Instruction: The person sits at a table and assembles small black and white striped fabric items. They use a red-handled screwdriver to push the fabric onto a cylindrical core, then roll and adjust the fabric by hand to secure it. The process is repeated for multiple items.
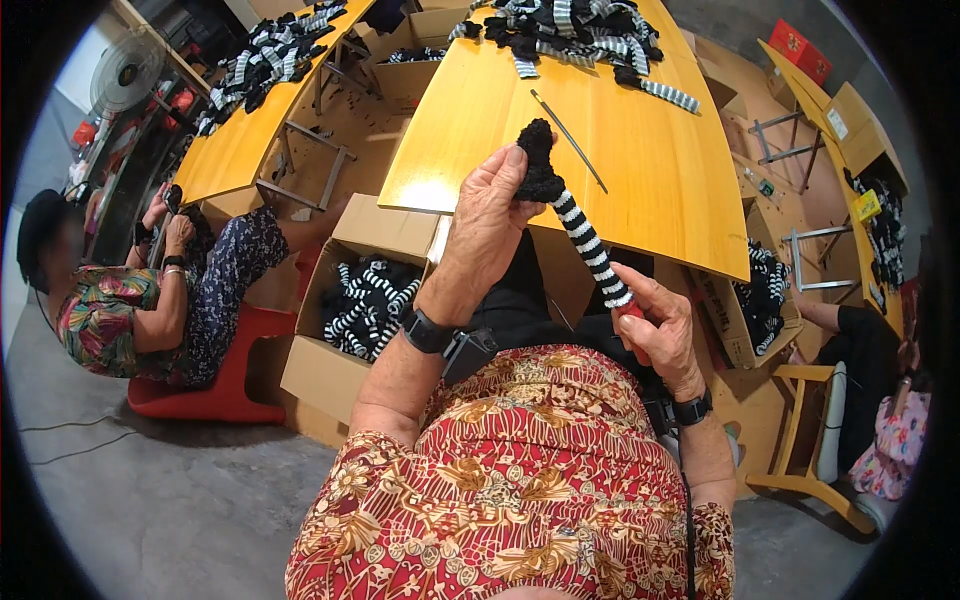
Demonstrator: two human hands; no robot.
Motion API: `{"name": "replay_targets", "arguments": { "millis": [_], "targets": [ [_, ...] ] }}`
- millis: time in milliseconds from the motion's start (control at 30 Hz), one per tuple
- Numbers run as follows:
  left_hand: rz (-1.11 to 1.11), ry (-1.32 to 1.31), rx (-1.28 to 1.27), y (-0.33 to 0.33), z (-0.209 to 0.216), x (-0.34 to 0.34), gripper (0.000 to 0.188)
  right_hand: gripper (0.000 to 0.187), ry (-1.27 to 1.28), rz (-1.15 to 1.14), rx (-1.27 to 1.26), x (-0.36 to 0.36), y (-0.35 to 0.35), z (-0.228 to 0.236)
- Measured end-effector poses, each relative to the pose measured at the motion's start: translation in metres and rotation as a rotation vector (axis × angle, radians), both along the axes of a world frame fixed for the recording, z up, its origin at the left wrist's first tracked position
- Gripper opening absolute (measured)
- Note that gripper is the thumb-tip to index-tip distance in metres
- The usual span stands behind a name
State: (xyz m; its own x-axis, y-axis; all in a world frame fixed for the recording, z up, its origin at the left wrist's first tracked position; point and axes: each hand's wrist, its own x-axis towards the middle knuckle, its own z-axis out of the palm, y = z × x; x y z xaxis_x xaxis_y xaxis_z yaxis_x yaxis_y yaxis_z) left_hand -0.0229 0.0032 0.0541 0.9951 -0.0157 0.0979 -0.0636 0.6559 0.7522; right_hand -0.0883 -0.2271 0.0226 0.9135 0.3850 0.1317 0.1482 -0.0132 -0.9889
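Note:
A small knitted piece (586, 238) stretches between my two hands, with a narrow black-and-white striped tube and a wider black end. My left hand (490, 190) is closed on the black end, thumb on top. At the tube's lower end, my right hand (655, 330) grips a slim red part with the thumb, its index finger stretched along the stripes. Whether that red part is a tool handle or part of the knitting, I cannot tell. A thin dark rod (570, 141) lies on the yellow table (460, 130) just beyond my hands.
Striped and black knitted pieces (570, 35) are heaped at the table's far end. Cardboard boxes of similar pieces stand left (345, 235) and right (735, 320) of me. A person (150, 290) sits at left on a red chair (230, 370); another sits at far right.

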Motion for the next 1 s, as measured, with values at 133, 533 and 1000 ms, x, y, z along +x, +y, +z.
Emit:
{"name": "replay_targets", "arguments": {
  "millis": [133, 533, 1000],
  "targets": [
    [-0.273, -0.026, -0.173, 0.008, -0.012, 0.001, 0.033, 0.049, -0.085, -0.042, -0.045, 0.002, -0.003, -0.008],
    [-0.211, -0.038, -0.034, -0.003, -0.006, -0.008, 0.028, 0.050, -0.017, -0.022, 0.118, 0.001, -0.009, -0.010],
    [0.085, -0.162, 0.335, 0.006, -0.006, -0.006, 0.027, 0.048, -0.190, -0.083, -0.153, 0.005, -0.010, 0.006]
  ]
}}
